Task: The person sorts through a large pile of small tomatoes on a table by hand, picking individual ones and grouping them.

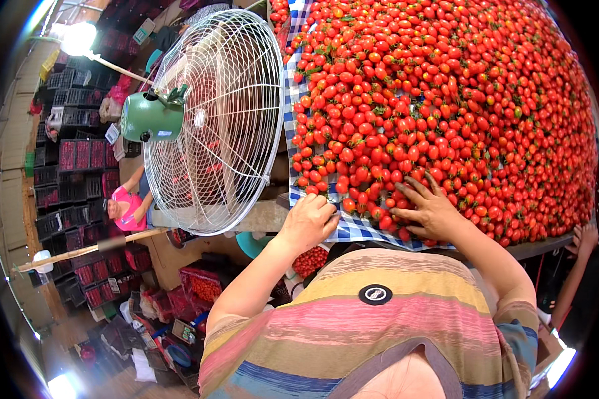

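Observation:
Small oval red tomatoes (446, 100), some with green stems, are heaped over a table with a blue-and-white checked cloth (366, 231). At the table's near edge, my left hand (309, 219) is curled closed beside the leftmost tomatoes, its back toward me. Whatever its fingers may hold is hidden. To its right, my right hand (431, 211) lies over the near side of the heap. Its fingers are spread and touch several tomatoes, with none gripped.
A large wire-caged fan (213, 123) with a green motor stands left of the table. Below the table edge sits a container of tomatoes (310, 261). Stacked dark crates (83, 154) and a person in pink (128, 206) are farther left. Another person's hand (584, 239) touches the table's right edge.

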The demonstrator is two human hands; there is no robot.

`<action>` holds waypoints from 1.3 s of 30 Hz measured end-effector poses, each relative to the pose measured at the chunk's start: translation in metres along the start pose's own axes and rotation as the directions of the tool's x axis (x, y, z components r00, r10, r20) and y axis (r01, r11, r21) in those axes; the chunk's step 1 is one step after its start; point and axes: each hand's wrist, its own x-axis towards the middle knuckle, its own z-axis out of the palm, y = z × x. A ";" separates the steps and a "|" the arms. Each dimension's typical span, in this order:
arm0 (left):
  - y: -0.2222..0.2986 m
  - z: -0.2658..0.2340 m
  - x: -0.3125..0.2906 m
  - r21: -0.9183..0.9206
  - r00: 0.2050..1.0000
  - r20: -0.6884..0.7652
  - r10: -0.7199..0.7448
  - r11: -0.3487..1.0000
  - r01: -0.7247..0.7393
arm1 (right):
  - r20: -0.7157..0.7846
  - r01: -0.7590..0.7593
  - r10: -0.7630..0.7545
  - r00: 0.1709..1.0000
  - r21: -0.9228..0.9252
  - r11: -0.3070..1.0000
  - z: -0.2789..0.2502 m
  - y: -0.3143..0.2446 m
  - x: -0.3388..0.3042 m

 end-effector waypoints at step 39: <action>-0.011 0.064 0.132 -0.164 0.957 -0.250 -0.148 0.980 0.108 | -0.300 -0.227 0.662 0.687 0.777 0.588 0.011 -0.044 0.004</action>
